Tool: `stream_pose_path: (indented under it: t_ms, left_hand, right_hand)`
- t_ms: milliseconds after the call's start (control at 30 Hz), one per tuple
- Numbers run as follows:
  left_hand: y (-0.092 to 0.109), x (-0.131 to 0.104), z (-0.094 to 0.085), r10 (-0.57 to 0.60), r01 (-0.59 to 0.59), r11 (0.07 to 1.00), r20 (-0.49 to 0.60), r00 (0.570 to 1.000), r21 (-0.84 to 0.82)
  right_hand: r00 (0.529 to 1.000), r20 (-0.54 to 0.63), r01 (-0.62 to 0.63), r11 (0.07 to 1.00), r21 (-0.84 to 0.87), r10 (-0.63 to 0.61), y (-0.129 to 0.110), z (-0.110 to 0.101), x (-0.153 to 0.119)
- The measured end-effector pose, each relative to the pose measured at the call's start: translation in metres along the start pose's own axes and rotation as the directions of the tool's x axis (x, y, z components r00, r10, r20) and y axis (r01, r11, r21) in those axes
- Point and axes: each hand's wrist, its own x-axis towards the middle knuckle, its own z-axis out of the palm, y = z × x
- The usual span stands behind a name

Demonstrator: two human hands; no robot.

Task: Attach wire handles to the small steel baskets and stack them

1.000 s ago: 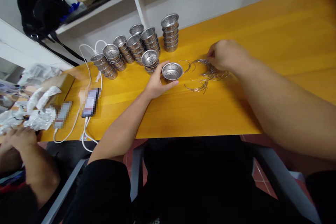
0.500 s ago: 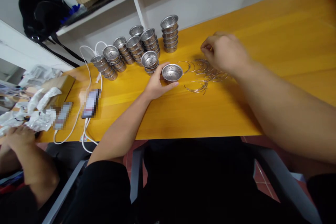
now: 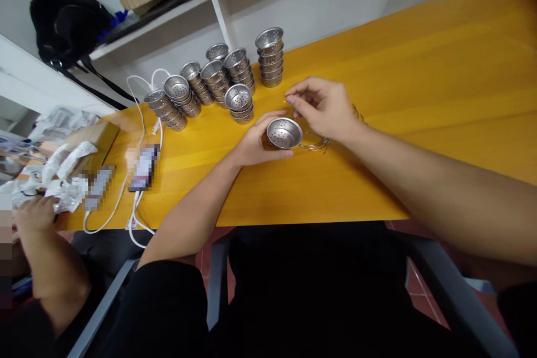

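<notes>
A perforated metal cup [image 3: 284,134] is gripped in my left hand [image 3: 257,142], its open top facing up. Just to the right of the cup, my right hand [image 3: 321,106] has thumb and index finger pinched together; a thin wire may be between them, too fine to make out. Under and beside that hand lie thin wire rings [image 3: 314,144], partly hidden by it. Several stacks of like cups stand behind, among them a short stack [image 3: 239,103] near my left hand and a tall stack [image 3: 271,59] at the back.
Two phones, one [image 3: 144,168] nearer me, lie on the table [image 3: 440,100] with white cables. Farther left are plastic bags [image 3: 69,193], a cardboard box [image 3: 98,148] and another person's arm [image 3: 59,251]. A shelf with a black bag [image 3: 71,25] stands behind the table.
My right hand has moved left and down, from above the wire rings to beside the cup. My left hand has shifted the cup slightly right and toward me.
</notes>
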Motion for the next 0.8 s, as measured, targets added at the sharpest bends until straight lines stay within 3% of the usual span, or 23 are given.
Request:
stream_pose_path:
  t_ms: [100,267,433,500,633,800]
  left_hand:
    - [0.007,0.001,0.006,-0.005,0.006,0.998,0.027,1.0,-0.06]
    - [0.011,0.002,0.008,-0.017,0.014,0.995,-0.025,1.0,-0.103]
    - [0.008,0.002,0.007,-0.043,0.041,0.994,-0.023,0.999,-0.098]
    - [0.006,0.002,0.008,-0.02,0.017,0.997,-0.045,0.999,-0.079]
    - [-0.005,0.0,0.011,-0.016,0.008,0.998,-0.115,0.993,-0.07]
    - [-0.033,-0.003,0.013,-0.042,0.027,0.997,-0.207,0.977,-0.078]
  right_hand:
    - [0.999,-0.022,-0.026,0.999,0.045,0.027,-0.005,0.005,-0.001]
    - [1.0,0.017,-0.02,0.99,0.138,0.018,0.0,0.005,0.003]
    - [0.995,0.101,-0.038,0.991,0.128,0.025,0.011,0.004,0.004]
    - [0.996,0.081,-0.042,0.994,0.103,0.034,0.013,0.001,0.006]
    - [0.996,-0.034,-0.081,0.997,-0.016,0.081,0.016,-0.01,0.011]
    - [0.99,-0.046,-0.141,0.975,-0.174,0.135,0.016,-0.02,0.015]
